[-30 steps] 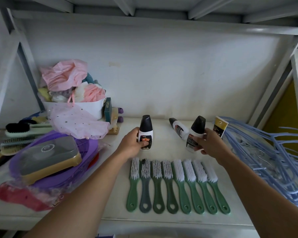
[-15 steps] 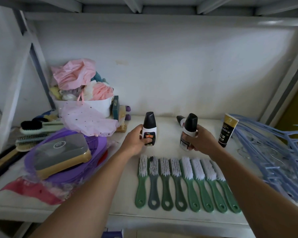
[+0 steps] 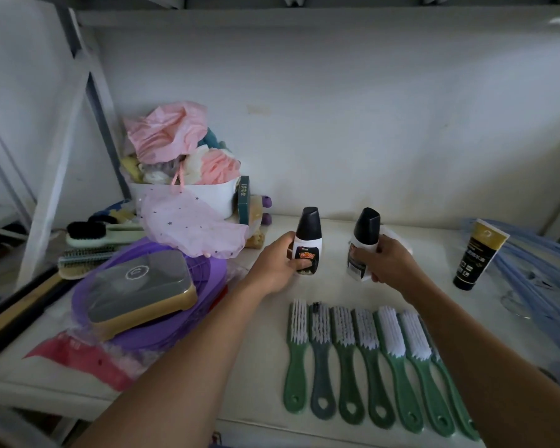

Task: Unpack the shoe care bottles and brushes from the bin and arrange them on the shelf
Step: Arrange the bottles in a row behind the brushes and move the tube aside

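The white shelf (image 3: 333,289) is carrying a row of green brushes (image 3: 366,331) lying side by side near its front edge. Behind them the left hand (image 3: 274,270) is curling round one black-capped bottle (image 3: 307,240), thumb across its label, while the right hand (image 3: 392,265) is gripping a second bottle (image 3: 361,247); both are standing cap-up, with a gold-topped tube (image 3: 476,257) standing further right

**A household storage shelf**

This looks like a storage corner in a home. A white-painted metal shelf (image 3: 337,291) on angled steel uprights (image 3: 62,156) stands against a plain white wall (image 3: 369,124). It carries mixed domestic goods: a white tub (image 3: 188,194) heaped with pastel bath puffs (image 3: 220,166), blue plastic clothes hangers (image 3: 537,279), purple plastic basins (image 3: 136,331), a black-bristled shoe brush (image 3: 94,234), a row of green scrubbing brushes (image 3: 362,350) and shoe polish bottles (image 3: 307,240).
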{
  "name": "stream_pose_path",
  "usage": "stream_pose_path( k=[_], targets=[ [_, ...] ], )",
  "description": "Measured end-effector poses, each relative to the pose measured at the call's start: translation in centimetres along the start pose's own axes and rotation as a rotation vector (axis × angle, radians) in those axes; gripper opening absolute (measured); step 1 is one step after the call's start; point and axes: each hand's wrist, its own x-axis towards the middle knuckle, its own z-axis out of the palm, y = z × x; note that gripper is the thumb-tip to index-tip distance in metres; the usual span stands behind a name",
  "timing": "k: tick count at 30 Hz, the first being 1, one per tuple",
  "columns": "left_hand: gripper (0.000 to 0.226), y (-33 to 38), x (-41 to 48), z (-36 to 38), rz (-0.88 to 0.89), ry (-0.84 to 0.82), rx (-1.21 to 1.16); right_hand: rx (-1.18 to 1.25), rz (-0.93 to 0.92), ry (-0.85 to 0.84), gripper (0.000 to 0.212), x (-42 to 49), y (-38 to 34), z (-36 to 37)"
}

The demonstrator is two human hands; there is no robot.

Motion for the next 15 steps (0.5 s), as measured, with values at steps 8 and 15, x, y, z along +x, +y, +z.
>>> stream_pose_path(
  k=[8,15],
  targets=[
    [0.045,-0.23,0.09,-0.45,-0.024,-0.035,0.034,-0.004,0.063,-0.02,0.022,0.32,-0.85,1.21],
    [0.047,-0.26,-0.24,-0.67,-0.006,-0.038,0.045,0.062,0.058,-0.116,0.03,0.08,-0.31,0.84]
  ],
)
